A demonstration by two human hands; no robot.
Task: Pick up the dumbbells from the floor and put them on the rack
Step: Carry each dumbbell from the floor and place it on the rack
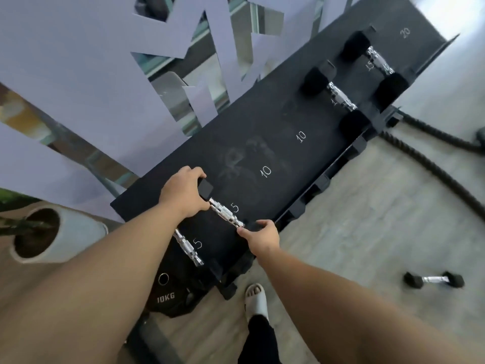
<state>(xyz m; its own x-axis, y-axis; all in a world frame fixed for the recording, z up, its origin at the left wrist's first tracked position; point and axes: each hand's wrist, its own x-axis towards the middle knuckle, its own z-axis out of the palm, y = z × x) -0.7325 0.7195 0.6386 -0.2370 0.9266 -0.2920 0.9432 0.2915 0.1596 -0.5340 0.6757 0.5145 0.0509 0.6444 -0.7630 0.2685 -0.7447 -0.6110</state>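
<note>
Nearby, one dumbbell (434,279) lies on the floor (367,219) beside ropes (430,164).

Daylight fills the scene, soft and even, strongest at the upper right, where the floor (462,11) washes out to near white. Shadows are faint. The chrome handles (225,212) catch small bright glints, while the black rack (262,132) stays dull and swallows detail. Wide-angle distortion bends lines toward the edges. The forearms at the bottom look soft and smeared, and the picture overall lacks crispness.
</note>
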